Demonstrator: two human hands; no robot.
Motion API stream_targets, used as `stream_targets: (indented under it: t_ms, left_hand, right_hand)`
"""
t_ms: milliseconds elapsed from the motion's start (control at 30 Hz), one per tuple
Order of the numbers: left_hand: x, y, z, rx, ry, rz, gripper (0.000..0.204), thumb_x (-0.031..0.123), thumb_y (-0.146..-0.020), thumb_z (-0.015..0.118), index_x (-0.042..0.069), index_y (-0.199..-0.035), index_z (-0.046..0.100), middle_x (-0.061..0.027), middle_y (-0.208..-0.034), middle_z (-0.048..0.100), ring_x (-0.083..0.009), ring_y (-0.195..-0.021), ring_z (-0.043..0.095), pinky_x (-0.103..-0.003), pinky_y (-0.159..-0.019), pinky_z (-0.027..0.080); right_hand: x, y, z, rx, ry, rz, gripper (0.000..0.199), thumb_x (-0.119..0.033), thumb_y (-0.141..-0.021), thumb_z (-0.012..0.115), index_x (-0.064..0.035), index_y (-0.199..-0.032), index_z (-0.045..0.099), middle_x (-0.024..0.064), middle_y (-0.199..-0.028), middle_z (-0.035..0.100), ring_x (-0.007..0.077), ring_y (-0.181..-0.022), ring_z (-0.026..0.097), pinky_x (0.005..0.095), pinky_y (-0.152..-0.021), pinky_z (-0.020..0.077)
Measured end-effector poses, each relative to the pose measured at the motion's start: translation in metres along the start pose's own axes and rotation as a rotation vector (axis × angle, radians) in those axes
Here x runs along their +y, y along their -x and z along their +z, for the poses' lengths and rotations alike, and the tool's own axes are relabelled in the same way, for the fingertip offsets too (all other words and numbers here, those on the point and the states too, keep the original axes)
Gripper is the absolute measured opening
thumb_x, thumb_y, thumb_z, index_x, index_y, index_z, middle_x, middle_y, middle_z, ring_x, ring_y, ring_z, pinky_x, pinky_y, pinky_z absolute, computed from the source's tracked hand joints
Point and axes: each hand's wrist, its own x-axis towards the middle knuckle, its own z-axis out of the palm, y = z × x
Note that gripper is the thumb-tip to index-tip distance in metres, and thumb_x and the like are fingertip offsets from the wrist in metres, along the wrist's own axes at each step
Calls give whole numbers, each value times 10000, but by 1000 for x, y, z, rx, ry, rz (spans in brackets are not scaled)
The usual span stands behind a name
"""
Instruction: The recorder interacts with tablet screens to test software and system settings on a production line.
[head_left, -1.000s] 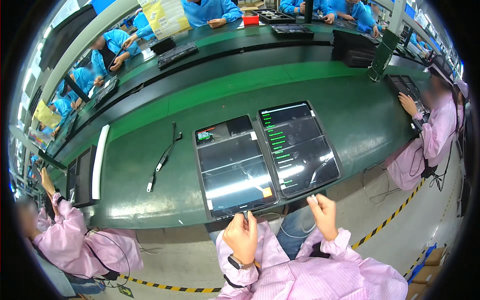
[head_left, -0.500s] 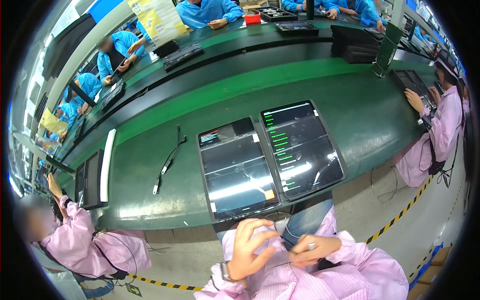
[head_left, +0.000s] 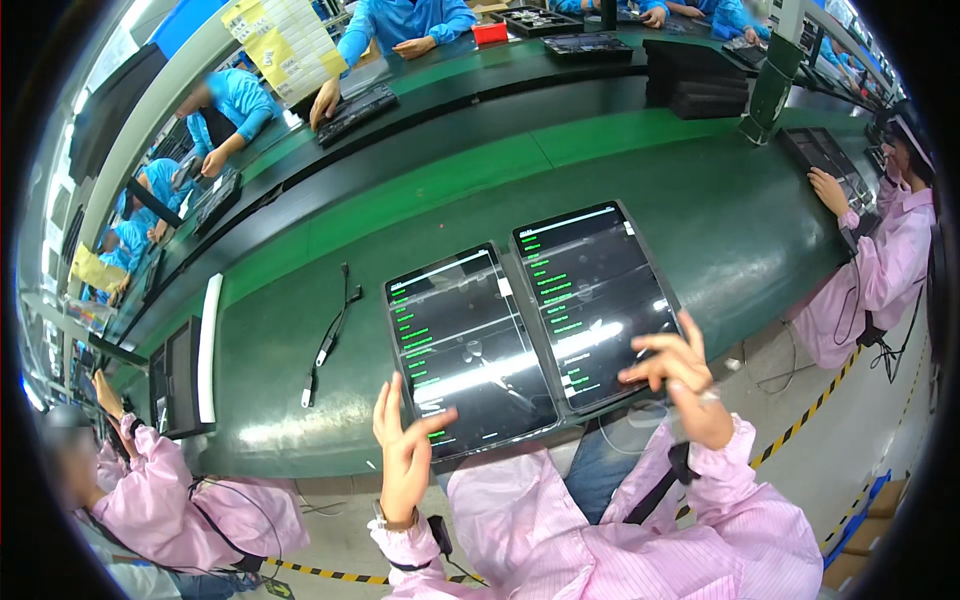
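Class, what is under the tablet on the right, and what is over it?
Green tabletop shows beyond the upper edge of the right tablet; whatever lies directly beneath is covered. The right hand is over its lower right part, hiding some of that surface.

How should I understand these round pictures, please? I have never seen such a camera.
There is no robot: you see the bare left hand and right hand of a person in a striped pink coat. The wide fisheye camera on this person's head looks down and bends straight edges. On the green table lie two glossy black rectangular tablets, a thin black cable with silver ends and a long white strip. Spread open, each hand is at the tablet on its side; nothing is visibly held.
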Motion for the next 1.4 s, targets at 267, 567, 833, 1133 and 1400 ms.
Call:
stream_targets:
  t_ms: [267,567,833,1133,1400]
  left_hand:
    - [4,-43,17,349,275,-135,842,683,-909,185,37,-1444,262,-178,-1436,356,-308,-1311,366,-451,-1061,257]
    - [-8,-10,33,306,479,-160,850,670,-898,333,-47,-1354,374,-186,-1398,410,-291,-1320,368,-415,-1075,264]
    - [-16,-11,30,253,344,-99,710,560,-942,356,-43,-1303,456,-182,-1384,426,-270,-1278,407,-371,-1049,311]
    - [-8,-14,30,260,250,-61,610,479,-895,449,-15,-1241,541,-201,-1360,450,-332,-1276,407,-415,-1064,285]
    - [-10,-11,22,169,75,-41,616,498,-934,360,8,-1258,544,-209,-1384,427,-328,-1290,397,-405,-1057,290]
  right_hand:
    - [37,-29,13,604,257,7,235,-63,-852,408,-52,-1082,363,242,-1412,386,355,-1393,224,498,-1126,35]
    - [7,-4,25,261,275,99,194,-215,-905,304,-60,-883,417,150,-1063,669,311,-1142,528,520,-1093,176]
    - [3,-28,45,200,368,87,142,-84,-790,442,-34,-922,454,134,-1197,611,317,-1237,442,546,-1105,98]
    - [3,-40,53,166,408,143,124,-29,-742,479,-20,-865,463,123,-1165,618,309,-1238,442,542,-1109,57]
    - [1,29,10,719,-481,314,368,-362,-1003,340,-101,-769,452,19,-578,491,103,-498,450,254,-493,385]
